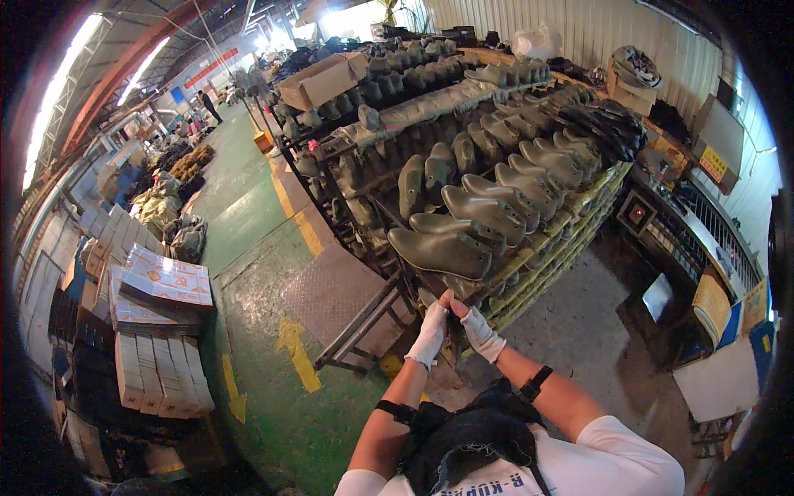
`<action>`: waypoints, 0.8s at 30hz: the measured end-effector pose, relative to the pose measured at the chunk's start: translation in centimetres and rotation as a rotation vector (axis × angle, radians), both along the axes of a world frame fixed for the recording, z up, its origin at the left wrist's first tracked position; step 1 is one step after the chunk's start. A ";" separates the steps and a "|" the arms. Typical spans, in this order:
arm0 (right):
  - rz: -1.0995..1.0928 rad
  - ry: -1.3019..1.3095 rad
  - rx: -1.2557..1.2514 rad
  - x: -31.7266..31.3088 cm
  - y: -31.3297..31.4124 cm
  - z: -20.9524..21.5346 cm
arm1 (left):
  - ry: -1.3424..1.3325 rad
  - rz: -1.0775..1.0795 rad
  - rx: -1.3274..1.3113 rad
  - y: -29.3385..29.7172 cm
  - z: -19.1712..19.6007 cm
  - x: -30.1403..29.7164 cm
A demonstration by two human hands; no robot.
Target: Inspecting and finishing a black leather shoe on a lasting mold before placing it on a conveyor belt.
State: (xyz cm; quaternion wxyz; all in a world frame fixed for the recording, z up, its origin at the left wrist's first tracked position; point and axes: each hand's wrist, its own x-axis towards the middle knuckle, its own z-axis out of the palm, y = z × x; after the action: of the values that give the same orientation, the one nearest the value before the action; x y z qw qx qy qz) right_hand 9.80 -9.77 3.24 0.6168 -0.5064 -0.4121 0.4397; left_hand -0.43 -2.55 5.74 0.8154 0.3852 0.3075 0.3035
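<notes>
My left hand (432,331) and my right hand (477,325), both in white gloves with bare fingertips, meet at the near corner of a tiered rack (542,263). The fingers of both are curled in, their tips almost touching each other. What they hold, if anything, is too small or hidden to make out. Just beyond my hands, rows of dark olive shoe lasts (442,250) lie on the rack's top tier, toes toward the left. Lower tiers with yellowish edges show along its right side.
Left of the rack is a metal platform cart (335,299) on a green floor with yellow arrows. Stacked cartons (161,372) stand further left. An open cardboard box (324,80) sits on the lasts behind. At right is a dark machine bench (682,227). A distant person (209,106) stands in the aisle.
</notes>
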 end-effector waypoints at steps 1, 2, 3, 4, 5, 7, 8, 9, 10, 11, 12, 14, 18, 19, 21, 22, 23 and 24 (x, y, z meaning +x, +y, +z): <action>0.005 0.000 0.008 -0.3 0.2 -0.1 | -0.007 -0.004 0.041 0.5 -0.8 -0.2; 0.002 0.074 0.061 -0.3 0.5 -0.6 | -0.017 -0.014 0.080 0.8 -1.4 -0.1; -0.001 0.147 0.114 -0.2 0.6 -1.1 | -0.021 -0.015 0.086 1.1 -2.0 0.0; 0.003 0.148 0.116 -0.4 0.6 -0.9 | -0.040 -0.014 0.083 1.3 -2.5 0.0; 0.002 0.149 0.106 -0.6 0.7 -0.7 | -0.059 -0.013 0.082 1.5 -3.0 -0.2; 0.005 0.149 0.097 -1.0 0.7 -0.3 | -0.050 0.005 0.093 1.7 -3.3 -0.4; 0.007 0.169 0.098 -1.2 0.6 0.0 | -0.042 0.019 0.101 1.7 -3.1 -0.5; 0.011 0.190 0.100 -1.4 0.7 0.3 | -0.041 0.023 0.105 1.6 -3.0 -0.9; -0.008 0.179 0.096 -0.3 0.4 0.1 | -0.067 -0.001 0.143 0.5 -1.7 -0.3; 0.029 0.126 0.024 0.3 0.5 -0.1 | -0.084 -0.011 0.187 -0.2 -0.5 -0.4; 0.065 0.073 -0.048 0.8 0.5 -0.3 | -0.087 -0.016 0.186 -0.6 0.5 -0.2; 0.065 0.085 -0.021 0.6 0.4 -0.6 | 0.026 0.043 0.183 -0.8 1.5 -0.3; 0.053 0.051 0.024 0.0 0.5 -0.3 | 0.074 0.060 0.136 -0.5 1.8 -0.6; 0.054 0.053 0.021 -0.2 0.4 -0.2 | 0.054 0.057 0.143 -0.4 1.6 -0.7; 0.044 0.120 -0.017 -0.4 0.5 0.1 | 0.037 0.055 0.148 -0.3 1.1 -0.8; 0.041 0.120 -0.020 -0.3 0.4 0.0 | 0.004 0.050 0.125 -0.5 1.2 -0.7; 0.034 0.108 -0.008 -0.2 0.4 -0.1 | -0.029 0.046 0.102 -0.6 1.4 -0.6; 0.027 0.097 0.004 -0.1 0.4 -0.2 | -0.028 0.044 0.099 -0.6 1.3 -0.5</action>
State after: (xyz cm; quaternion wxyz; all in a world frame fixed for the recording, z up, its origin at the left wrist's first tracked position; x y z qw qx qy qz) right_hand 9.70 -9.39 2.99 0.6312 -0.4776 -0.3894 0.4710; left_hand -0.89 -3.14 7.08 0.7926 0.4139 0.2891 0.3418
